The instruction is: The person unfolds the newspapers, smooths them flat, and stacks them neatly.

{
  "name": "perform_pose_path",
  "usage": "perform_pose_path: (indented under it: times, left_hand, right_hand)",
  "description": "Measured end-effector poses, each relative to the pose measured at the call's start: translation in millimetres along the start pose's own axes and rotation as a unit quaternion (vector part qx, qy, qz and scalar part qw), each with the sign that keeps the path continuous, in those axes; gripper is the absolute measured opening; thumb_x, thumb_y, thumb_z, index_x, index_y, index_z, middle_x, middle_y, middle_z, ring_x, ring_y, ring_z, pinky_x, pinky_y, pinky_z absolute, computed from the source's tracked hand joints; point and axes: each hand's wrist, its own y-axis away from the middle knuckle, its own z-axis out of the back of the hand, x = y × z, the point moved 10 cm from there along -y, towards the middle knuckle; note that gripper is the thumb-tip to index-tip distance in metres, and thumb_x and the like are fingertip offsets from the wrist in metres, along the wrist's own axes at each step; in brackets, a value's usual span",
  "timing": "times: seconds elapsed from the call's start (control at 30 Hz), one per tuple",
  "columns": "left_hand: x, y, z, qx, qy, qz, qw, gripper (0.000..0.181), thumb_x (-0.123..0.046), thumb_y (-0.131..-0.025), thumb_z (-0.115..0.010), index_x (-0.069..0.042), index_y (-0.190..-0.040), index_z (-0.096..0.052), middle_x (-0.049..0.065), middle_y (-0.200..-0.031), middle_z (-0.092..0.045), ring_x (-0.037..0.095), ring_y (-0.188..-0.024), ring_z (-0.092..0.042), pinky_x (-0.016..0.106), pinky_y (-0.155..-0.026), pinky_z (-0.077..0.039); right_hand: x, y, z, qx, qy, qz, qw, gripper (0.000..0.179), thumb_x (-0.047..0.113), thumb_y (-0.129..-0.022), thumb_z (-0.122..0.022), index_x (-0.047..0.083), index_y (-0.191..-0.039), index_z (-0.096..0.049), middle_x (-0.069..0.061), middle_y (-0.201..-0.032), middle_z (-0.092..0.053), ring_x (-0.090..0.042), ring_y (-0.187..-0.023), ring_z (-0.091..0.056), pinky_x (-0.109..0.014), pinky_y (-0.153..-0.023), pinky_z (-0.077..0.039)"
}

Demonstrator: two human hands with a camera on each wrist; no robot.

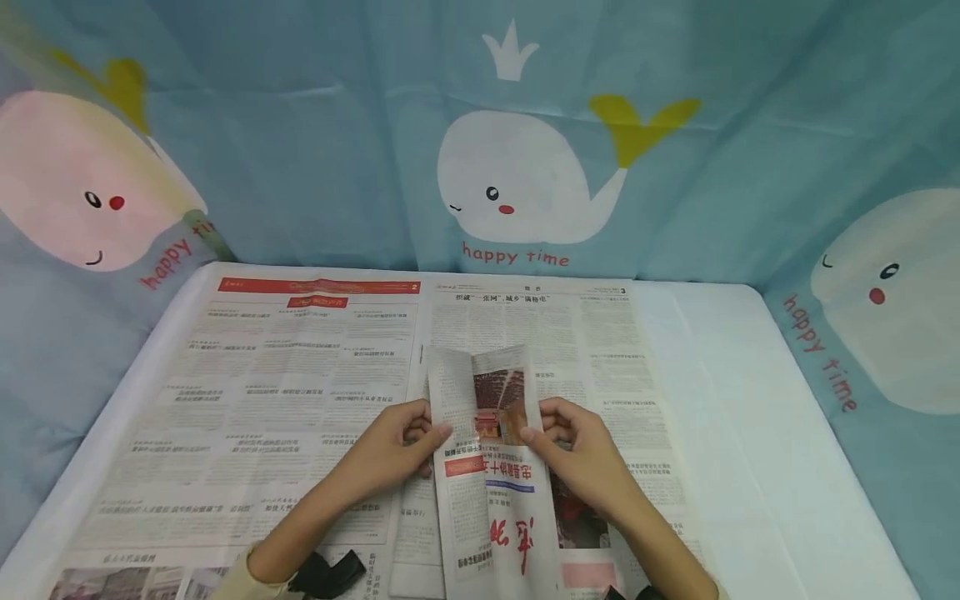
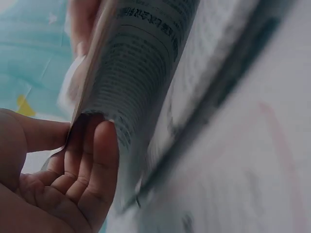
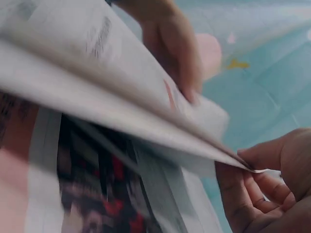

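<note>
A folded newspaper (image 1: 502,500) with a photo and large red characters is held up in front of the body, a crease running down its middle. My left hand (image 1: 405,442) pinches its left edge, thumb on the near face and fingers behind. At the opposite edge my right hand (image 1: 573,446) pinches the paper the same way. In the left wrist view, the left hand (image 2: 73,165) has the sheet's edge between thumb and curled fingers. The right wrist view has the right thumb and fingers (image 3: 233,194) gripping the folded edge.
Beneath lies a wide spread newspaper (image 1: 300,417) covering the left and middle of a white table (image 1: 750,450). A blue curtain (image 1: 322,167) printed with white whales hangs behind and along both sides of the table.
</note>
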Motion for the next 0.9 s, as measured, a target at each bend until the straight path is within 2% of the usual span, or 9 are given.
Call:
perform_pose_path:
  times: [0.17, 0.27, 0.4, 0.57, 0.7, 0.83, 0.9]
  left_hand:
    - [22.0, 23.2, 20.3, -0.013, 0.026, 0.033, 0.999, 0.038, -0.03, -0.106, -0.065, 0.005, -0.12, -0.064, 0.009, -0.086, -0.078, 0.018, -0.067, -0.074, 0.031, -0.064, -0.06]
    - [31.2, 35.4, 34.8, -0.024, 0.019, 0.042, 0.9986, 0.037, -0.031, -0.106, -0.065, 0.005, -0.114, -0.065, 0.008, -0.083, -0.078, 0.018, -0.068, -0.075, 0.03, -0.065, -0.061]
    - [37.1, 44.0, 49.4, -0.04, 0.01, 0.043, 0.9982, 0.035, -0.03, -0.106, -0.066, 0.005, -0.111, -0.065, 0.007, -0.079, -0.076, 0.015, -0.067, -0.072, 0.027, -0.066, -0.059]
    - [45.2, 56.7, 58.9, -0.063, 0.005, 0.083, 0.9945, 0.035, -0.028, -0.104, -0.068, 0.006, -0.115, -0.066, 0.008, -0.084, -0.078, 0.015, -0.069, -0.074, 0.027, -0.065, -0.058]
    - [49.6, 67.5, 67.5, -0.082, -0.006, 0.116, 0.9898, 0.043, -0.029, -0.103, -0.07, 0.007, -0.126, -0.064, 0.009, -0.092, -0.08, 0.018, -0.074, -0.078, 0.031, -0.063, -0.061]
    - [53.1, 75.5, 73.0, -0.089, -0.034, 0.131, 0.9868, 0.055, -0.028, -0.1, -0.074, 0.012, -0.137, -0.06, 0.008, -0.092, -0.08, 0.015, -0.072, -0.077, 0.028, -0.063, -0.06]
    - [55.3, 76.7, 72.7, -0.089, -0.05, 0.13, 0.9863, 0.06, -0.026, -0.099, -0.075, 0.014, -0.14, -0.057, 0.007, -0.087, -0.078, 0.01, -0.067, -0.071, 0.024, -0.06, -0.056]
  right_hand:
    - [-19.2, 18.4, 24.4, -0.046, -0.008, -0.048, 0.9978, 0.041, 0.027, -0.098, -0.078, 0.003, -0.129, -0.067, -0.011, -0.101, -0.076, -0.015, -0.083, -0.075, -0.028, -0.073, -0.061]
    - [-29.0, 28.6, 34.8, -0.066, -0.005, -0.063, 0.9958, 0.043, 0.028, -0.097, -0.078, 0.003, -0.13, -0.067, -0.011, -0.1, -0.076, -0.014, -0.082, -0.075, -0.028, -0.072, -0.061]
    - [-38.9, 37.5, 49.8, -0.087, 0.01, -0.073, 0.9935, 0.044, 0.03, -0.097, -0.078, 0.005, -0.132, -0.068, -0.01, -0.101, -0.078, -0.013, -0.082, -0.075, -0.027, -0.072, -0.061]
    - [-52.7, 47.8, 63.8, -0.086, 0.035, -0.08, 0.9924, 0.046, 0.029, -0.098, -0.077, 0.003, -0.134, -0.067, -0.009, -0.104, -0.079, -0.01, -0.082, -0.076, -0.025, -0.072, -0.06]
    - [-57.9, 55.4, 75.5, -0.09, 0.078, -0.076, 0.99, 0.048, 0.028, -0.098, -0.078, 0.001, -0.135, -0.067, -0.008, -0.104, -0.08, -0.006, -0.082, -0.075, -0.023, -0.072, -0.059]
    - [-63.6, 64.4, 87.8, -0.105, 0.105, -0.09, 0.9848, 0.048, 0.029, -0.096, -0.079, 0.002, -0.134, -0.068, -0.007, -0.102, -0.08, -0.006, -0.081, -0.075, -0.023, -0.071, -0.059]
    - [-66.5, 69.4, 94.2, -0.114, 0.112, -0.097, 0.9823, 0.048, 0.028, -0.096, -0.08, 0.002, -0.134, -0.068, -0.007, -0.102, -0.08, -0.005, -0.082, -0.075, -0.023, -0.071, -0.06]
